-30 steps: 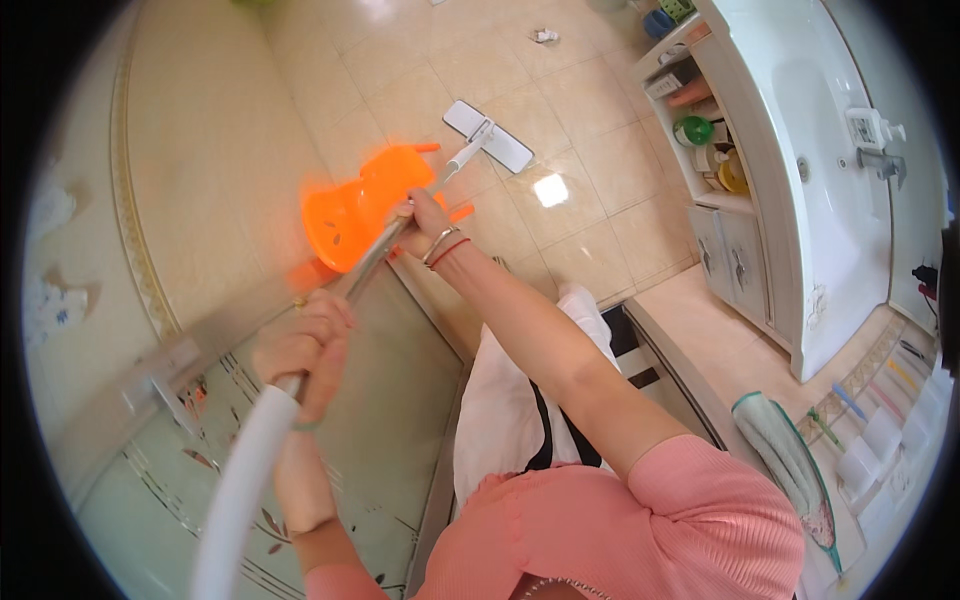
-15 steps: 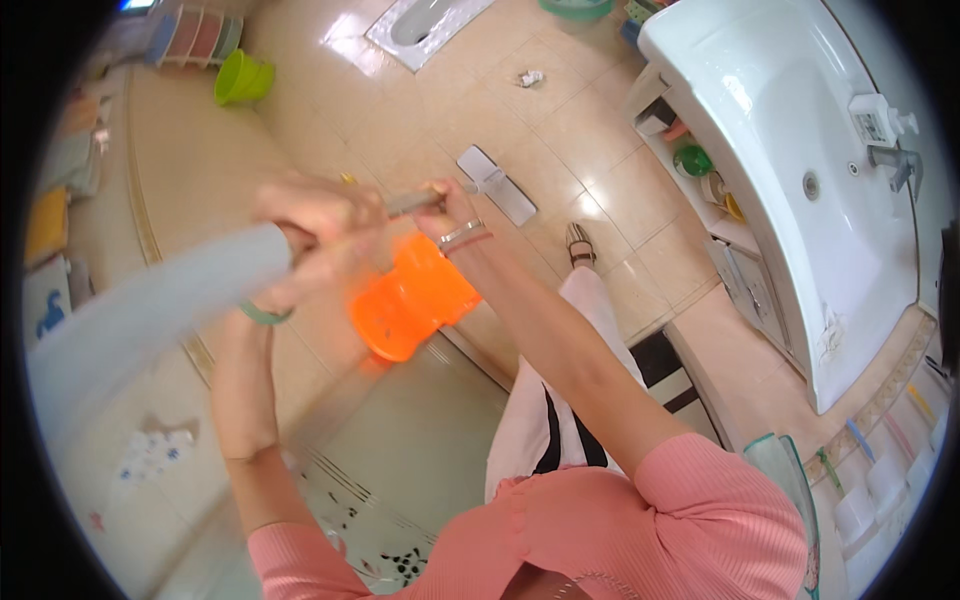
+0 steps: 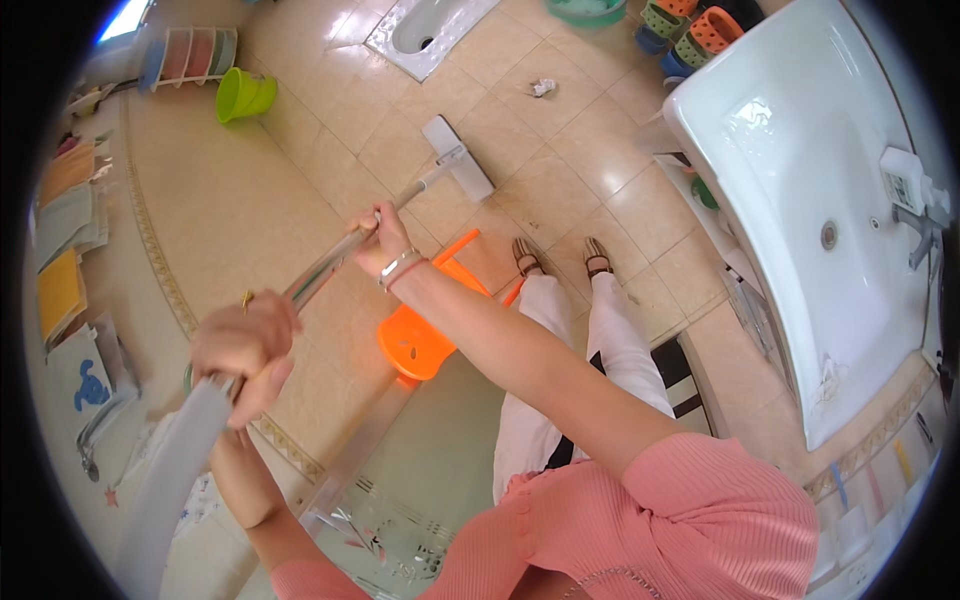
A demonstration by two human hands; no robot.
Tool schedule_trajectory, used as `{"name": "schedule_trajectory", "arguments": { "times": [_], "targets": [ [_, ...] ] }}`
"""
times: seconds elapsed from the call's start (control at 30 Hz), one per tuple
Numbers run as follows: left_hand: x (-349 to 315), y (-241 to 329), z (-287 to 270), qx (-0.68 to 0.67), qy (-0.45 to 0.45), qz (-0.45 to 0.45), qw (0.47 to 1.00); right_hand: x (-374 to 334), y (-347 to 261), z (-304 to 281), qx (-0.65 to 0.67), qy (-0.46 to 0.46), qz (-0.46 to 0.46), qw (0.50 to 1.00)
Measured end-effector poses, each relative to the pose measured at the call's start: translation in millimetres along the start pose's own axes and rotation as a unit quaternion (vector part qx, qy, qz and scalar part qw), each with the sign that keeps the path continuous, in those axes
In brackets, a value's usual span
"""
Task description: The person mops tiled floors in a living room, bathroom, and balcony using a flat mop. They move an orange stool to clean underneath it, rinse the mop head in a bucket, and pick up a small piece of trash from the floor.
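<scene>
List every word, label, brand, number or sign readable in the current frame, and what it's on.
Nothing legible in the current frame.
White pump bottle at the sink: dark print on its label, too small and blurred to read.
Mop pole: no lettering I can make out.
Blue animal shape by the left wall: a picture, no readable text.
</scene>
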State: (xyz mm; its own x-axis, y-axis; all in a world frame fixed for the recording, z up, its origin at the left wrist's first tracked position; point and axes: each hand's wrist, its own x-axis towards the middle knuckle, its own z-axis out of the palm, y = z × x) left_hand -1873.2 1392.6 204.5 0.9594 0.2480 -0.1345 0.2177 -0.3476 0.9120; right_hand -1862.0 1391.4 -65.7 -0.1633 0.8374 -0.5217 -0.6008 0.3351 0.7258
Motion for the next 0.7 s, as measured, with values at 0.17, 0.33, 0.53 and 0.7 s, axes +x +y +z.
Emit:
{"name": "schedule_trajectory", "arguments": {
  "times": [0.17, 0.33, 0.53, 0.7],
  "targets": [
    [14, -64, -10, 0.021, 0.012, 0.004, 1.0, 62, -28, 0, 0.026, -0.006, 0.036, 0.999],
    [48, -84, -19, -0.016, -0.128, 0.065, 0.99, 65, -58, -5, 0.04, -0.07, 0.043, 0.996],
    [60, -69, -35, -0.057, -0.148, 0.092, 0.983, 33, -56, 24, 0.065, -0.068, 0.031, 0.995],
    [68, -55, -35, -0.079, -0.141, 0.112, 0.98, 12, -61, 41, 0.024, -0.07, 0.002, 0.997]
  ]
}}
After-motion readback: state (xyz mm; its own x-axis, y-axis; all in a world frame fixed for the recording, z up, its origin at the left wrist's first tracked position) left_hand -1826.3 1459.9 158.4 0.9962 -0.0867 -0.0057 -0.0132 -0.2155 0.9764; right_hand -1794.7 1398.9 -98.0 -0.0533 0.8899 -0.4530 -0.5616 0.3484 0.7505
